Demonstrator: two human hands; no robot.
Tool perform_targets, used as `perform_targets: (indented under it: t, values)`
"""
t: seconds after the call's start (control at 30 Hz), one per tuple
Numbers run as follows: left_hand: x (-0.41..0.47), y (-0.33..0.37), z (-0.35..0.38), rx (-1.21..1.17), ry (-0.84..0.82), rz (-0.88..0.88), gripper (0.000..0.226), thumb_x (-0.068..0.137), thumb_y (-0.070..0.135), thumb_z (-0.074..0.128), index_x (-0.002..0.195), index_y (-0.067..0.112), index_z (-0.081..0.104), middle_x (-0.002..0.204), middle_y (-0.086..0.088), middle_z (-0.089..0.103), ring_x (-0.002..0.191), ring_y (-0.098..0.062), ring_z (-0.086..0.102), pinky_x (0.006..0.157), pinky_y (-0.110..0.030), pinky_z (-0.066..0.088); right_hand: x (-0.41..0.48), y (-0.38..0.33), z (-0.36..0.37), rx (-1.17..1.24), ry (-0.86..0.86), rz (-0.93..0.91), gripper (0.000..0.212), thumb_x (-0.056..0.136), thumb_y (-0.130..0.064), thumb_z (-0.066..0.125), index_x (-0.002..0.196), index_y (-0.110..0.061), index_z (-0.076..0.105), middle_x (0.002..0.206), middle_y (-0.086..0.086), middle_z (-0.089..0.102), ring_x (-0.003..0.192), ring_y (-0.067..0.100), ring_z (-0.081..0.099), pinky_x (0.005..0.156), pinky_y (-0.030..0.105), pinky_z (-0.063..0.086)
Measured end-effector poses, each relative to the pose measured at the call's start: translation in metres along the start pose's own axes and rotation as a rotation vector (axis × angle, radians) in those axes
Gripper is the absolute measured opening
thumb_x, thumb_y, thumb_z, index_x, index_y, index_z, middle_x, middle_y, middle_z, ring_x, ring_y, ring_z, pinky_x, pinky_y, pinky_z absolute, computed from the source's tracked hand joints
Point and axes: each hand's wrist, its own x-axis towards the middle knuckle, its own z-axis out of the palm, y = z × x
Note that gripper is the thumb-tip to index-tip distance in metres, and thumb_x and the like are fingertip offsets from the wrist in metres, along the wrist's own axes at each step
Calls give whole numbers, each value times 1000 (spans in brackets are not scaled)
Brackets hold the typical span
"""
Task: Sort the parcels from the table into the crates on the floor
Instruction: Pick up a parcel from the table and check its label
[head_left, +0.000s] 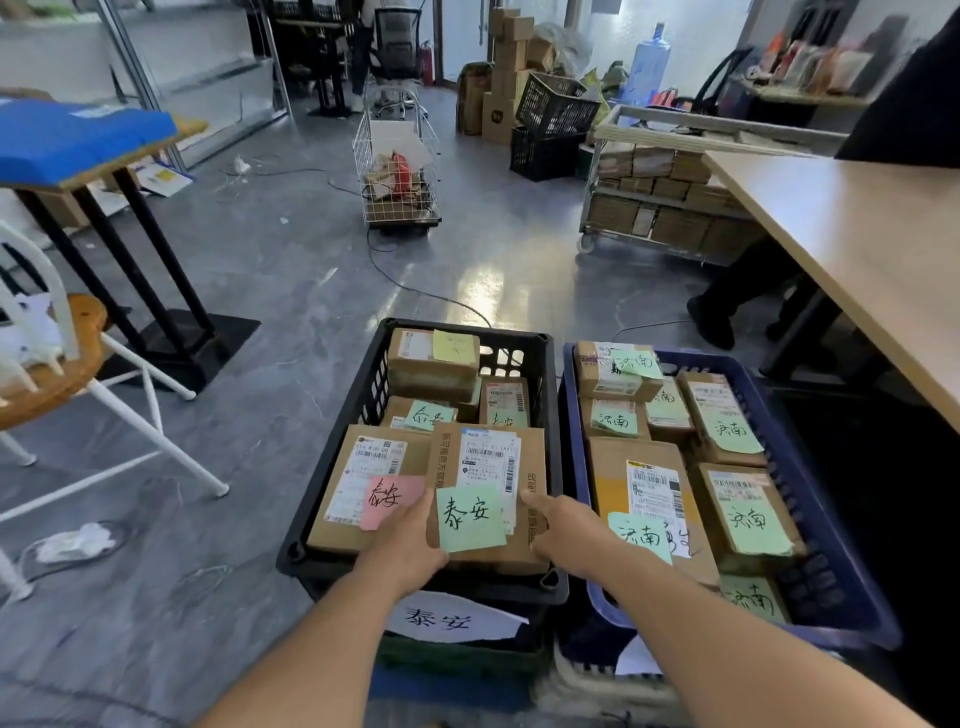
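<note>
**Left hand (410, 543) and right hand (566, 530) hold a brown cardboard parcel with a green sticky note (531, 457) in the black plastic lattice crate (291, 551) on the floor.**
The fingers of both hands curl round the parcel's left and right edges. Whether it already rests on the boxes beneath cannot be told. Its note appears to match the white paper tag (452, 621) on the crate front, so the bin seems correct. Set the parcel flat and draw the fingers out sideways, clear of the neighbouring blue plastic crate (571, 395). The pale wooden counter (857, 249) stands beyond.

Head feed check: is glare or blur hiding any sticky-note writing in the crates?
Head view: the green note on the gripped parcel reads sharp; glare sits on the floor beyond the black crate; wide-angle stretch skews the table; the far background is soft.
</note>
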Motion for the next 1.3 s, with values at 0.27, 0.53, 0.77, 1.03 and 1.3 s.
perform_targets:
  t: [0.27, 0.53, 0.77, 1.03, 1.3]
  values:
    - [11, -9, 11, 325, -78, 8, 46, 95, 21, 47, 141, 27, 43, 141, 3, 42, 121, -16, 40, 101, -31, 40, 7, 6, 12, -258, -151, 58, 58, 93, -11, 51, 147, -24, 34, 136, 10, 29, 114, 31, 48, 94, 36, 46]
    - [-1, 31, -11, 413, -59, -14, 59, 95, 25, 45, 150, 30, 24, 150, 1, 30, 128, -21, 36, 103, -39, 38, -15, 9, -21, -214, -42, -4, 53, 93, -18, 50, 144, -25, 37, 134, 9, 33, 103, 26, 53, 76, 31, 46]
    - [-28, 109, -44, 458, 33, 73, 66, 97, 33, 46, 154, 27, 13, 162, 2, 1, 145, -25, 17, 112, -42, 27, -61, 14, -88, -213, 107, -2, 56, 93, -26, 53, 146, -28, 34, 144, 8, 30, 110, 27, 54, 81, 32, 49]
    - [-80, 208, -40, 560, 228, 177, 74, 99, 49, 36, 153, 25, -7, 162, -1, -9, 149, -22, -2, 119, -43, 7, -152, 47, -148, -227, 528, -115, 55, 93, -31, 49, 145, -29, 32, 149, 4, 29, 130, 24, 38, 87, 35, 47]
    - [-128, 297, 16, 630, 333, 283, 72, 98, 57, 23, 148, 29, -19, 159, 0, -18, 147, -21, -15, 114, -43, -14, -232, 116, -170, -245, 769, -144, 57, 95, -46, 45, 146, -34, 25, 153, 2, 26, 139, 26, 27, 106, 42, 35]
